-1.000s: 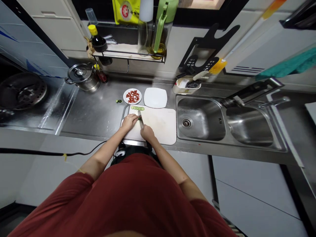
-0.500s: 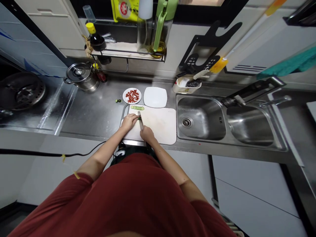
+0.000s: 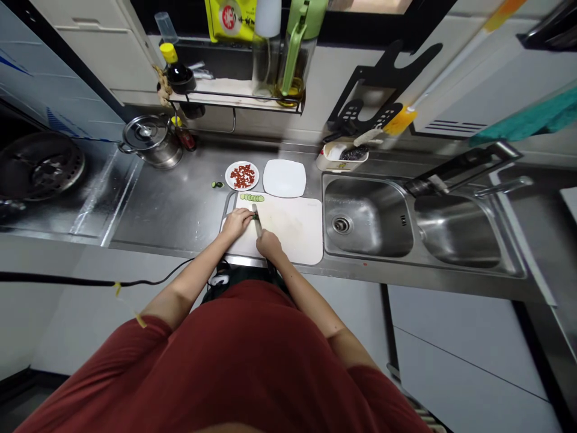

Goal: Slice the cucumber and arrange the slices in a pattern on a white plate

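Sliced: cucumber rounds [image 3: 252,197] on cutting board [image 3: 297,231] | Apparently remaining: green piece [image 3: 255,216], held in left hand [image 3: 237,223] | Gripped in right hand [image 3: 269,245]: knife [image 3: 258,227]

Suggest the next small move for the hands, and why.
Probably curl the fingertips of the left hand back slightly, keeping the green piece steady. They sit at that piece, right beside the blade of the knife gripped in the right hand, so any further cut would likely pass close to them. Whether the blade touches the board is unclear.
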Motion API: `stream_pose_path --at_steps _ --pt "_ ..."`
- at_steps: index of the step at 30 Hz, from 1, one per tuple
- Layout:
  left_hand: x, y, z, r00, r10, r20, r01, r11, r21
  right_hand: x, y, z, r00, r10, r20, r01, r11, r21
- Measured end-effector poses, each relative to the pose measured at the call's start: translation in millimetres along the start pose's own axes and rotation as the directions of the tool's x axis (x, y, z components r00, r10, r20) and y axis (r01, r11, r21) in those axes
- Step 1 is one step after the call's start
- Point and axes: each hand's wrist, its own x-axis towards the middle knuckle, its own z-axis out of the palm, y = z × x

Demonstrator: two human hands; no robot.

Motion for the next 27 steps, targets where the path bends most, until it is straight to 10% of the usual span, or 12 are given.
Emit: stream_pose_path --at_steps 27 --pt "0.0 2.6 -2.2 1.0 -0.015 0.001 0.015 1.0 -0.007 15.1 -6.6 10.0 0.998 0.03 -0.049 -0.029 1.0 0.011"
